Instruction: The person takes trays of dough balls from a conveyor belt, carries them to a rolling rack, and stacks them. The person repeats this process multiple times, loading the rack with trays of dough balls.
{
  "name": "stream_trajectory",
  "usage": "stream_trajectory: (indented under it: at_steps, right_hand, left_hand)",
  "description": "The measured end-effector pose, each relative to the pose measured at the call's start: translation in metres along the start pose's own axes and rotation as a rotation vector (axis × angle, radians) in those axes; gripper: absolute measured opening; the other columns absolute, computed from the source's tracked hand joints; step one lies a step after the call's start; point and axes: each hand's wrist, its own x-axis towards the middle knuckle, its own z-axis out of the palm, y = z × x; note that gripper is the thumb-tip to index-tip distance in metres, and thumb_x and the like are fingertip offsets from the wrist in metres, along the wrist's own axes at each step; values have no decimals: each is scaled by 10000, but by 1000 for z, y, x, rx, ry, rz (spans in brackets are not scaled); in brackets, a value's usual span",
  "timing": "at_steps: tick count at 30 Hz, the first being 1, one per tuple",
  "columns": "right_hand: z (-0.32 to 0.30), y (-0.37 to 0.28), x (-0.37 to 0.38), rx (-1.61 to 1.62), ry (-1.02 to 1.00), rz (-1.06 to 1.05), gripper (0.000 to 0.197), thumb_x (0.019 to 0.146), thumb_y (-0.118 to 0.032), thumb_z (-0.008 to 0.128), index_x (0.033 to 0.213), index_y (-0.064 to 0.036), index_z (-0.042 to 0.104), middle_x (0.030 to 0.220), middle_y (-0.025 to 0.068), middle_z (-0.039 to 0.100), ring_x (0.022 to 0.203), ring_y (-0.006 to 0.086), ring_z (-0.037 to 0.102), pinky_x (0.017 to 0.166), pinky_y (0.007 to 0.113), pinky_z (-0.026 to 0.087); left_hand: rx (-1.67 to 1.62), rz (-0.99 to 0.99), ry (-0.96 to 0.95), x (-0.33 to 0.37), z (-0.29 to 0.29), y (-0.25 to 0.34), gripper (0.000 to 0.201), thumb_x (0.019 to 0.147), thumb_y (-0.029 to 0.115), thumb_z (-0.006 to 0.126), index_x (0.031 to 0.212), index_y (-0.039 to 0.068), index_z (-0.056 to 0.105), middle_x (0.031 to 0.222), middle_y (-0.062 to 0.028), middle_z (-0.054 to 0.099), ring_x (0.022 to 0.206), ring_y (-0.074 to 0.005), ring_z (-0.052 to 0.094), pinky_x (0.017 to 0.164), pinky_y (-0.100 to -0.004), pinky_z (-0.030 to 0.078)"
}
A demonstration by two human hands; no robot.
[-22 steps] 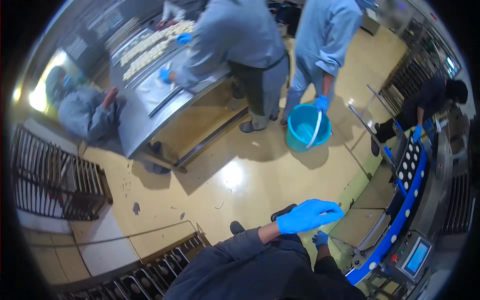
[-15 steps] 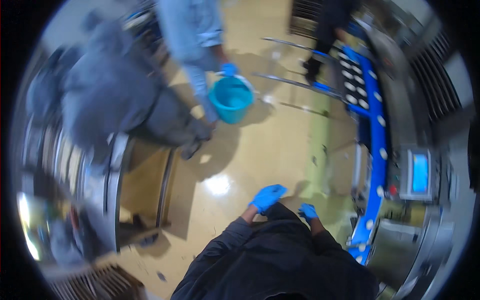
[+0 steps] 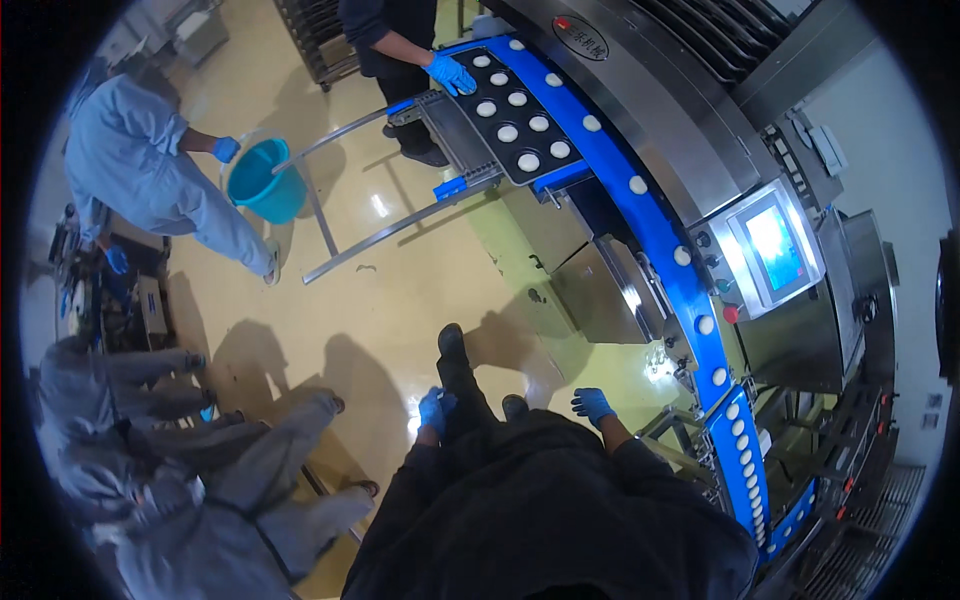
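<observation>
My left hand (image 3: 436, 410), in a blue glove, hangs beside my left leg with its fingers curled. Whether something small is in those fingers is hidden. On the other side of my body, my right hand (image 3: 593, 404), gloved in blue too, is open with the fingers apart and touches nothing. The nearest thing to it is the blue conveyor belt (image 3: 690, 290), which carries pale round dough pieces (image 3: 682, 256) in a line. At the belt's far end sits a black tray (image 3: 510, 115) of dough pieces in rows.
A co-worker's gloved hand (image 3: 450, 74) reaches onto the tray. A metal frame (image 3: 385, 236) juts from the machine over the floor. Another person at the left holds a teal bucket (image 3: 266, 182). More people in grey (image 3: 200, 540) are at lower left. A control panel (image 3: 770, 248) stands right of the belt.
My view has turned to the right, so the conveyor and tray show more fully. My left hand is farther left, away from the right one. The co-worker's hand is now over the tray.
</observation>
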Motion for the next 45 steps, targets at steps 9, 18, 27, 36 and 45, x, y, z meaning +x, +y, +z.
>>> stream_trajectory:
  at_steps: [9,18,27,36,45]
  right_hand:
    - [93,-120,74,-857,256,-682,479,854,-343,554,1137,42,515,1045,228,573,943,328,566,812,385,451]
    - [201,-421,42,-914,591,-1191,730,864,-370,531,1354,79,227,1357,289,324,1250,438,332,1039,472,280]
    - [188,-525,147,-1043,548,-1128,779,853,-428,526,1347,105,246,1382,277,299,1297,423,267,1065,488,232]
    - [168,-515,110,-1027,411,-1156,687,838,-319,539,1337,72,274,1365,267,324,1285,386,305,1060,459,260]
    - [114,-479,96,-845,141,-1063,408,808,-174,543,1159,33,529,1288,209,460,1193,357,437,1017,398,349]
  left_hand:
    - [239,49,-22,63,53,210,451,847,429,502,1136,87,557,1003,-166,633,859,-278,620,772,-385,455]
    - [334,-111,38,96,26,239,500,895,461,430,1196,67,501,1048,-170,622,871,-266,620,724,-353,469]
    - [368,-36,133,94,80,255,376,900,342,452,1139,59,518,1017,-155,628,791,-216,629,655,-298,468]
    - [452,-35,217,99,196,305,390,887,357,458,1110,56,568,946,-127,629,845,-196,603,703,-308,461]
    - [1253,132,-326,70,271,337,373,901,324,491,1059,15,627,1018,-138,648,983,-264,597,857,-322,453]
